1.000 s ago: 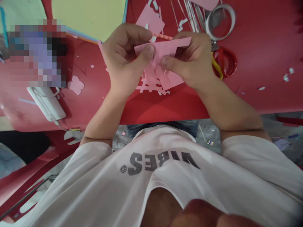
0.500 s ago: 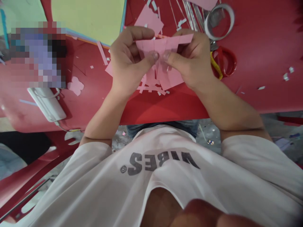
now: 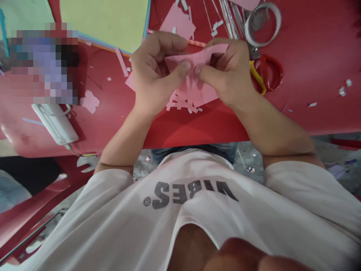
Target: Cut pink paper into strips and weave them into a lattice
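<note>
Cut pink paper point(image 3: 201, 56), single piece, long axis running crosswise between the hands, slit strips hanging toward the wearer, held over the red desk point(image 3: 197, 128). Left hand point(image 3: 155, 71) and right hand point(image 3: 225, 73) each closed in a pinch on it, thumbs nearly meeting mid-sheet. Nearby: red-handled scissors point(image 3: 266, 73), white tape roll point(image 3: 262, 24). White shirt point(image 3: 191, 192) printed "VIBES.", upside down in view.

A pink paper sheet point(image 3: 201, 56), slit into ragged strips at its lower end, bows in a shallow curve, pinched just above the tabletop point(image 3: 197, 130).
</note>
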A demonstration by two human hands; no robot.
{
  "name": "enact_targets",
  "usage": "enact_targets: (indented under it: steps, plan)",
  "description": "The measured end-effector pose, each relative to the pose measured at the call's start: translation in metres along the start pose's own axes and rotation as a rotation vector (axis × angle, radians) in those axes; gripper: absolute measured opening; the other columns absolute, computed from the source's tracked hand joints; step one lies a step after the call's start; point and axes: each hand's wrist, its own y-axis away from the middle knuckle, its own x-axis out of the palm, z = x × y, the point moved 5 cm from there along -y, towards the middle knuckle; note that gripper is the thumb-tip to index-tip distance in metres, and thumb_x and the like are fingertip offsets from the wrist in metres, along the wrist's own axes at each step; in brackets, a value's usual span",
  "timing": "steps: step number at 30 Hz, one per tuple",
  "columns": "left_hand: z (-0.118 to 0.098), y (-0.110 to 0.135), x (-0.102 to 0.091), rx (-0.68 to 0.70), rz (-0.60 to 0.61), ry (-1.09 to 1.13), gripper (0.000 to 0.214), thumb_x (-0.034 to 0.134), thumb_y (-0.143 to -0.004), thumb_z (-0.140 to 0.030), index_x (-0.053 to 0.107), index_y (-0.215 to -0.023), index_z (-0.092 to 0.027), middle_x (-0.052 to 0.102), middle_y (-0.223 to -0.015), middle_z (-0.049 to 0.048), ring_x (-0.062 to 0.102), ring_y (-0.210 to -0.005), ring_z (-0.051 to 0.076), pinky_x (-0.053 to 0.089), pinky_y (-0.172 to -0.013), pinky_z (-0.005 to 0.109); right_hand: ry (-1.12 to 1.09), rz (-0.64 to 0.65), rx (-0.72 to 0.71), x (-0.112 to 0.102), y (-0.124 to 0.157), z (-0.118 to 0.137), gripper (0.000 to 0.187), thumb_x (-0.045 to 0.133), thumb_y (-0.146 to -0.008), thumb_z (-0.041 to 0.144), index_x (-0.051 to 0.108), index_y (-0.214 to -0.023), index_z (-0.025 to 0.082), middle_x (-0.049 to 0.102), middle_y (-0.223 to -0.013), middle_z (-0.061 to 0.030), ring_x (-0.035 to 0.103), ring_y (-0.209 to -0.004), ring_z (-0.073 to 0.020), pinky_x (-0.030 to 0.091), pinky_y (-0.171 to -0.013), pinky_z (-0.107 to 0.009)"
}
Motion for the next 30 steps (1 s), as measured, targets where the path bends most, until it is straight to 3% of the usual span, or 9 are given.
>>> enact_targets:
  steps: [5,9,13,19,22,30]
  plan:
    - [0.006,-0.001,-0.008,-0.055,-0.055,0.056,0.026,0.088,-0.089,-0.041,0.078,-0.112,-0.034,0.078,-0.105,0.0015,0.074,-0.093,0.021,0.061,-0.077,0.036,0.060,0.003,-0.047,-0.004,-0.002,0.008,0.028,0.086,-0.066,0.046,0.061,-0.063,0.032,0.052,-0.059,0.0020,0.039,-0.054,-0.0186,0.033,-0.049,-0.037]
    - [0.013,-0.002,-0.009,-0.011,0.034,0.023,0.046,0.098,-0.077,-0.051,0.077,-0.114,-0.032,0.078,-0.104,0.0011,0.070,-0.087,0.020,0.059,-0.075,0.035,0.133,0.001,-0.107,-0.008,-0.002,0.011,0.022,0.081,-0.071,0.049,0.065,-0.067,0.035,0.054,-0.062,0.0004,0.042,-0.057,-0.0214,0.034,-0.052,-0.039]
    - [0.013,-0.001,-0.012,-0.023,-0.050,-0.014,0.029,0.091,-0.087,-0.041,0.078,-0.112,-0.034,0.078,-0.105,0.0019,0.071,-0.086,0.020,0.059,-0.074,0.038,0.156,-0.026,-0.219,-0.011,-0.003,0.017,0.022,0.079,-0.079,0.049,0.066,-0.069,0.034,0.056,-0.066,-0.0008,0.044,-0.060,-0.0221,0.034,-0.054,-0.039]
    - [0.027,-0.005,-0.015,0.086,0.030,0.023,0.045,0.099,-0.077,-0.048,0.078,-0.114,-0.032,0.078,-0.101,-0.0002,0.067,-0.077,0.015,0.056,-0.065,0.034,0.131,-0.029,-0.262,-0.012,-0.004,0.015,0.010,0.076,-0.075,0.041,0.071,-0.070,0.035,0.061,-0.065,-0.0004,0.045,-0.057,-0.0220,0.032,-0.052,-0.040]
    - [0.031,-0.005,-0.017,0.069,0.058,0.038,0.056,0.102,-0.070,-0.051,0.078,-0.115,-0.029,0.078,-0.102,0.0004,0.069,-0.079,0.016,0.056,-0.067,0.034,0.187,-0.015,-0.242,-0.013,-0.003,0.014,0.007,0.076,-0.074,0.040,0.071,-0.071,0.036,0.062,-0.066,-0.0001,0.047,-0.059,-0.0231,0.034,-0.052,-0.040]
    - [-0.003,-0.002,-0.003,-0.053,-0.034,-0.012,0.032,0.090,-0.083,-0.043,0.078,-0.111,-0.037,0.076,-0.103,0.0011,0.073,-0.083,0.021,0.062,-0.071,0.038,0.272,0.072,-0.273,-0.016,0.002,0.024,0.004,0.073,-0.078,0.034,0.073,-0.079,0.038,0.067,-0.073,0.0009,0.054,-0.064,-0.0243,0.039,-0.059,-0.043]
